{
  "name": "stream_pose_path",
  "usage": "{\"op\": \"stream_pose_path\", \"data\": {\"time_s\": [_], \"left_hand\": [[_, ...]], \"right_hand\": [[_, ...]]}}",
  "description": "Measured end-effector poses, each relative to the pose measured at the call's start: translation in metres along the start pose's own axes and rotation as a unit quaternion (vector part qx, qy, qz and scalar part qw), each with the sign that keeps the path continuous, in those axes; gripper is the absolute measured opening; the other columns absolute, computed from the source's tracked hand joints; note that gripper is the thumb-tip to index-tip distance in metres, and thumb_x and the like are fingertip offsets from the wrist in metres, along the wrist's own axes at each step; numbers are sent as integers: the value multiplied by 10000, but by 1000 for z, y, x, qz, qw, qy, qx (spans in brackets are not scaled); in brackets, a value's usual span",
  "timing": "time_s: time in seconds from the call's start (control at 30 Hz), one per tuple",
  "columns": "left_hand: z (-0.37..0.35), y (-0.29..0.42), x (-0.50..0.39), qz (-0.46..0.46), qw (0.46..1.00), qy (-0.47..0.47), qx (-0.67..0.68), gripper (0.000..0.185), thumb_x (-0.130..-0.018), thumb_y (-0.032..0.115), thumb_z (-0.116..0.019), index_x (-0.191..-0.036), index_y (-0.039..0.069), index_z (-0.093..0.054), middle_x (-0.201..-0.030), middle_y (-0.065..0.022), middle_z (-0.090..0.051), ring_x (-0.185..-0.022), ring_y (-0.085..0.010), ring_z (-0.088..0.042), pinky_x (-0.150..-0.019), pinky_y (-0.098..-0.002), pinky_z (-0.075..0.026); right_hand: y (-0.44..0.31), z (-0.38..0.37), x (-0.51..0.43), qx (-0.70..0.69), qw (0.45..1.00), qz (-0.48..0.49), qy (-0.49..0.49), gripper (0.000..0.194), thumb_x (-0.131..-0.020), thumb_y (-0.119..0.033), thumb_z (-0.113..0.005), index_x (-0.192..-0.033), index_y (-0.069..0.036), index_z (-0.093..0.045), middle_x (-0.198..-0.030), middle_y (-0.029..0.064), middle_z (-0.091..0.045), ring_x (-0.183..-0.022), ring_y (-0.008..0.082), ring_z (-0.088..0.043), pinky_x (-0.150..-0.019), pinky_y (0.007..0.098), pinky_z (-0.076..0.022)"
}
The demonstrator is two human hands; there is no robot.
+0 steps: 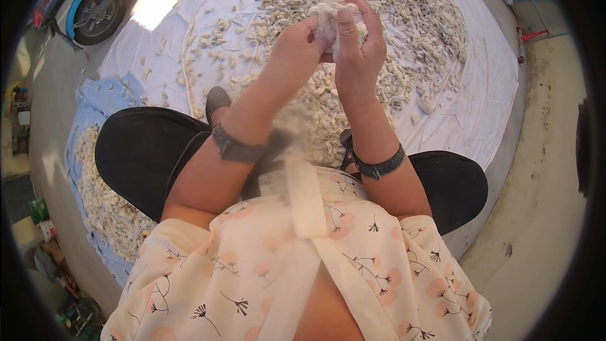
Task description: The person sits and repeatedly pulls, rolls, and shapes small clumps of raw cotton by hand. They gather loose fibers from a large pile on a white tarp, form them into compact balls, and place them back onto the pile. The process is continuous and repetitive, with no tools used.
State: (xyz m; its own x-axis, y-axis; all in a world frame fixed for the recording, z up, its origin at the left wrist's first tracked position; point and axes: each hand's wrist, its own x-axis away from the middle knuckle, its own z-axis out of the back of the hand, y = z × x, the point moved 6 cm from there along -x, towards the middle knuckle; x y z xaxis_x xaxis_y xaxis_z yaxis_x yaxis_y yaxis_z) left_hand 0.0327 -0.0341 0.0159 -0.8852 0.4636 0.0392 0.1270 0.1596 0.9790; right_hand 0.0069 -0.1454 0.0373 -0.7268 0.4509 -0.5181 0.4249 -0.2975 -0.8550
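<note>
Both hands are raised together over a white sheet [473, 118], near the top of the view. Between them is a clump of whitish, cotton-like fibre [326, 13]. My left hand [300, 45] pinches the clump from the left with thumb and fingers. My right hand [357, 42] cups it from the right, its thumb and fingers pointing up. Beneath and beyond the hands spreads a wide heap of small off-white fibre tufts [416, 14], with loose tufts [218, 33] scattered to the left. The fingertips behind the clump are partly hidden.
A blue cloth [106, 99] at the left bears another heap of tufts [109, 203]. A motorbike wheel [98, 15] stands on the floor at upper left. Along the right runs a pale wall [535, 189]. My bent knees flank the near heap; assorted items lie at the far left edge.
</note>
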Motion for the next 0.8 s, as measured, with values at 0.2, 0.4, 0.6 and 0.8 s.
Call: {"op": "stream_pose_path", "data": {"time_s": [0.2,0.4,0.6,0.8], "left_hand": [[6,-7,-1,-5,995,14,-100,207,-1012,218,-561,-971,18,-597,-679,27,-501,-578,-55,-439,-514,-208,-356],[0,4,1,8,995,47,83,203,-1035,239,-528,-1068,42,-560,-690,57,-436,-556,-33,-357,-497,-191,-309],[16,9,0,7,983,119,141,145,-1035,165,-498,-1113,53,-547,-724,54,-463,-573,-34,-394,-499,-185,-332],[25,-1,1,-21,980,148,132,128,-1001,143,-526,-1102,65,-539,-814,-5,-573,-660,-57,-533,-514,-201,-441]], "right_hand": [[-2,1,-19,30,987,-80,-136,286,-847,-202,-753,-1077,-54,-670,-1007,71,-681,-892,154,-647,-774,307,-533],[12,4,-11,-105,983,-139,-63,179,-865,-82,-714,-1034,-71,-659,-918,24,-668,-783,91,-620,-672,247,-513],[-18,-10,3,90,991,79,-50,176,-879,-55,-711,-1032,-75,-625,-933,11,-654,-788,75,-604,-681,236,-505],[-17,-17,12,20,1000,11,-12,195,-844,-30,-717,-1008,-74,-620,-938,20,-631,-823,109,-604,-725,258,-500]]}}
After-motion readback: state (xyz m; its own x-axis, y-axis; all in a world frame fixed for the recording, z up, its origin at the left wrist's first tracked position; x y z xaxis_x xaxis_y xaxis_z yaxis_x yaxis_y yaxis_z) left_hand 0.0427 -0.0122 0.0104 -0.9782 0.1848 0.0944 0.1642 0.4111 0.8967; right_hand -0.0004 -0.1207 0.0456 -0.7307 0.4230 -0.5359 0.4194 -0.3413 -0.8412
